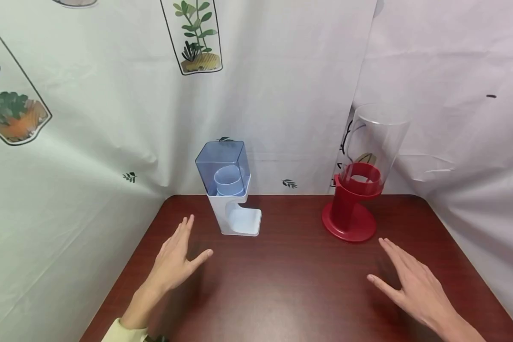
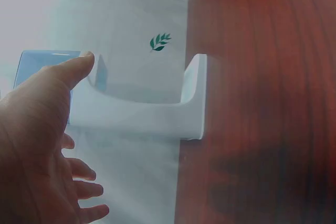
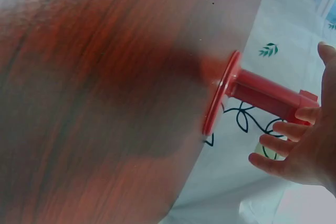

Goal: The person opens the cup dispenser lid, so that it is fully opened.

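Left hand above reddish-brown table, printed cloth

"How is our light in the head view?"
"Bright and soft. We see pale glare on the desk towards the middle of its near edge, and blurred shadows beside the left hand and right hand."
"And past the far edge?"
"Grey shading follows the folds of the white cloth. Near the far right corner, the clear cylinder almost melts into it and looks stretched outward."
"Our 2 wrist views?"
"Hazier, softer. In the left, the cloth bleaches nearly white beyond the desk's edge; in the right, a smudgy shadow dims the desk near its edge."
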Demonstrator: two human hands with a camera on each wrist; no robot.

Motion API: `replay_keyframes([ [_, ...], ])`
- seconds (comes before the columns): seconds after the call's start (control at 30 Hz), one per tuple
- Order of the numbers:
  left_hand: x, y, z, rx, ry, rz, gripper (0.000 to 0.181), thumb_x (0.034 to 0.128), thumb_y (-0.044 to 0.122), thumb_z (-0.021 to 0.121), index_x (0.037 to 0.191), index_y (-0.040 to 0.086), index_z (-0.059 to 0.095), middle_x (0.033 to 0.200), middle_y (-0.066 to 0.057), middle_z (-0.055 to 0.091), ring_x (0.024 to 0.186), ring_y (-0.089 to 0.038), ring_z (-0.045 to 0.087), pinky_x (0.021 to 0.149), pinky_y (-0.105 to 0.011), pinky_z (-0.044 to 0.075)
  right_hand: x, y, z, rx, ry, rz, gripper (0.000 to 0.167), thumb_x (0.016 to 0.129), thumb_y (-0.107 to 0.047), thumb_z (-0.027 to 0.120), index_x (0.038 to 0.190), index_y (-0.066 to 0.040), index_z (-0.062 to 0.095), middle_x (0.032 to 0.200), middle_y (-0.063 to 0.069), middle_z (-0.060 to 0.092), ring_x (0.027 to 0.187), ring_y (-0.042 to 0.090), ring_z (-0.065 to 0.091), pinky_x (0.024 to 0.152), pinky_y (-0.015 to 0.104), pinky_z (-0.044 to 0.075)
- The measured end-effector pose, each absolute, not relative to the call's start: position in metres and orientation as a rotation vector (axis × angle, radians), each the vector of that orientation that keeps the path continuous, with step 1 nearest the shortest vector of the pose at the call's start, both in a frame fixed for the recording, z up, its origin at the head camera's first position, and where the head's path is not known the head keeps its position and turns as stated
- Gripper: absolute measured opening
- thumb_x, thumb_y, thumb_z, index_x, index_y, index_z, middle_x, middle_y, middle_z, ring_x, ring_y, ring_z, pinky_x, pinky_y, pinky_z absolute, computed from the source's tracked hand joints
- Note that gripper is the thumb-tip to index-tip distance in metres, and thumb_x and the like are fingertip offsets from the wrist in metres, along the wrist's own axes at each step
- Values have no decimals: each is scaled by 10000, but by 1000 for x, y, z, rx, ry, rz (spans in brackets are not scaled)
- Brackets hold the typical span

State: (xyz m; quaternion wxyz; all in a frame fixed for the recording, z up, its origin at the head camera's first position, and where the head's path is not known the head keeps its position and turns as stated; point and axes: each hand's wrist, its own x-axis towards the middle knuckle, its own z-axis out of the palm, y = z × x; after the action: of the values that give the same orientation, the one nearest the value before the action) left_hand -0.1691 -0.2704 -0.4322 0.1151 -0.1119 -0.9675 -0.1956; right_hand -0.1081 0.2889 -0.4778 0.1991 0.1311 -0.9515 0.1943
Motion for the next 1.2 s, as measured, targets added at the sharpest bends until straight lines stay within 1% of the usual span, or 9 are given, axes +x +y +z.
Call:
replay_keyframes([
  [0.1,-173,-272,-429,-316,-2814,-621,1095,941,597,737,1697,57,156,1734,-205,223,1567,-448,261,1161,-758,256,-110,286,-476,371,-2652,570,998,845,-504,873,1648,-157,392,1573,179,508,1340,448,528,1037,655,418],
  [0.17,-177,-273,-428,-308,-2803,-660,1113,942,594,742,1704,74,120,1738,-201,212,1552,-461,289,1152,-760,274,-112,283,-476,379,-2653,586,1008,841,-500,877,1650,-153,385,1570,188,508,1335,455,528,1004,672,427],
  [0.37,-186,-274,-425,-250,-2811,-796,1184,919,628,755,1718,210,-12,1756,-150,185,1507,-490,359,1107,-758,356,-117,272,-473,384,-2707,616,1039,831,-537,874,1645,-125,378,1545,218,519,1326,461,533,979,703,459],
  [0.53,-196,-274,-423,-228,-2803,-908,1197,913,613,770,1716,235,-34,1763,-145,155,1547,-473,290,1138,-741,331,-124,262,-471,390,-2726,646,1048,833,-555,865,1652,-139,362,1541,221,519,1331,456,529,1000,712,452],
  [0.73,-212,-273,-421,-232,-2773,-1044,1174,926,539,792,1713,290,-44,1780,-75,93,1586,-425,221,1181,-722,280,-131,250,-469,424,-2744,689,1038,848,-556,852,1656,-141,349,1554,203,506,1340,453,530,1023,714,448],
  [0.8,-217,-272,-421,-238,-2752,-1086,1162,928,517,797,1713,307,-34,1781,-63,92,1593,-402,213,1188,-714,275,-133,247,-468,424,-2757,707,1027,861,-563,840,1657,-142,346,1571,198,493,1352,455,525,1030,721,448],
  [1.0,-228,-268,-418,-255,-2646,-1259,1143,923,434,831,1706,366,0,1776,-50,136,1618,-306,171,1218,-690,238,-140,237,-463,381,-2828,795,1047,875,-585,816,1676,-162,294,1593,223,455,1384,484,492,988,765,458],
  [1.07,-232,-267,-418,-260,-2613,-1321,1141,923,397,839,1707,365,10,1775,-44,142,1623,-282,155,1231,-675,220,-142,234,-462,356,-2850,829,1058,873,-584,818,1682,-173,275,1601,230,441,1399,490,473,983,776,454],
  [1.2,-240,-267,-418,-285,-2557,-1433,1143,924,343,848,1714,327,22,1772,-49,145,1623,-279,154,1256,-621,210,-147,228,-461,330,-2868,937,1054,881,-589,807,1688,-194,257,1627,225,410,1433,487,440,997,775,446],
])
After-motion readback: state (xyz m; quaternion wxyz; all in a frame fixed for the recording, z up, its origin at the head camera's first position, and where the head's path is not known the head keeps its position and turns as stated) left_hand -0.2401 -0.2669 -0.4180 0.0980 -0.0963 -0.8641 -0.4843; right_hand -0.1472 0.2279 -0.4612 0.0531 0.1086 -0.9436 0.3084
